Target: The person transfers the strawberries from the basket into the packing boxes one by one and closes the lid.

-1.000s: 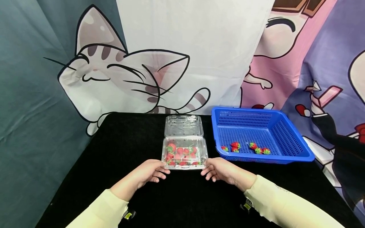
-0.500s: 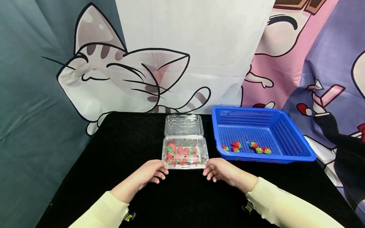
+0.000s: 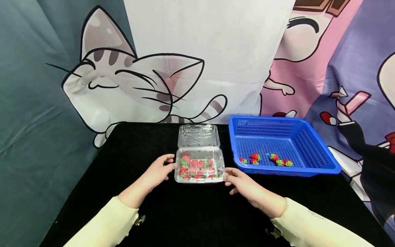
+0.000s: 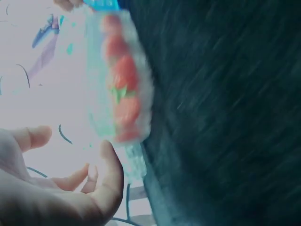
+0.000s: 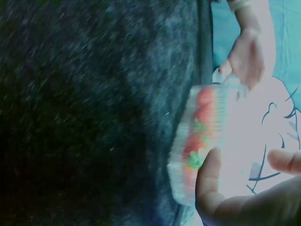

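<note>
A clear plastic clamshell box [image 3: 200, 181] stands mid-table, its front part full of strawberries [image 3: 194, 163] and its lid [image 3: 198, 135] folded back behind. At the box's left side, my left hand [image 3: 156, 172] has its fingers loosely spread, the fingertips beside the wall. My right hand [image 3: 245, 187] is at the front right corner, fingertips at the box's edge; whether they touch is hard to tell. In the left wrist view a gap shows between thumb and fingers. The right wrist view shows the right hand [image 5: 249, 197] with fingers apart and the blurred box [image 5: 195, 141] beyond.
To the right of the box stands a blue perforated basket [image 3: 287, 171], with several strawberries [image 3: 279, 162] near its front wall. Black cloth [image 3: 197, 212] covers the table. Behind hangs a printed curtain [image 3: 234, 51] with a cartoon cat.
My left hand has left the front left corner and moved back along the box's left side. My right hand has shifted slightly right, its fingers opening. The box is nearly where it was.
</note>
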The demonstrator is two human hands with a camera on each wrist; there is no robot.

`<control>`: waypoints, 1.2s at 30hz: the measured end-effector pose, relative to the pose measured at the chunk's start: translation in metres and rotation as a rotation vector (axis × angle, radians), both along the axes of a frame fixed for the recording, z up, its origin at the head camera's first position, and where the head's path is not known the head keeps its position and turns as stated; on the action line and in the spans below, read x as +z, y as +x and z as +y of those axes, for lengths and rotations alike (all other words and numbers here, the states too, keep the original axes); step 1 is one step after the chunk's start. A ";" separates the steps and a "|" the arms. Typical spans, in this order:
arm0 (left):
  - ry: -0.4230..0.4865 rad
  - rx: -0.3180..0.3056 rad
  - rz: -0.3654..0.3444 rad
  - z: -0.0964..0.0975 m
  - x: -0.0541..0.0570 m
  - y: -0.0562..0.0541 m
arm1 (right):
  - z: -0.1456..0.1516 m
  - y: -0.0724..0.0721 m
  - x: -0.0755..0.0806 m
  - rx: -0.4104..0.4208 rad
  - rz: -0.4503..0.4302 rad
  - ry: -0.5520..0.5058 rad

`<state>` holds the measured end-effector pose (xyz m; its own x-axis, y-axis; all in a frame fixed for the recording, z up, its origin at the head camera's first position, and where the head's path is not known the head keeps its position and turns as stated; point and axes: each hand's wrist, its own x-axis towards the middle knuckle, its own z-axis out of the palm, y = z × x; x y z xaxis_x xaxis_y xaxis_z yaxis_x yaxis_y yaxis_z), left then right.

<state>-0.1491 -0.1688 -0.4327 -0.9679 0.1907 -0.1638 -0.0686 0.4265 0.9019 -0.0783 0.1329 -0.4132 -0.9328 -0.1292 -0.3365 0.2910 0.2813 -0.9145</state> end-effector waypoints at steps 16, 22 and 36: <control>-0.376 -0.163 0.042 0.016 0.022 -0.054 | 0.012 -0.003 0.008 0.104 -0.164 -0.276; -0.306 -0.116 -0.066 0.019 0.023 -0.062 | 0.013 -0.002 0.010 0.092 -0.166 -0.334; -0.443 -0.223 0.045 0.022 0.019 -0.062 | 0.005 0.000 0.001 -0.058 -0.116 -0.316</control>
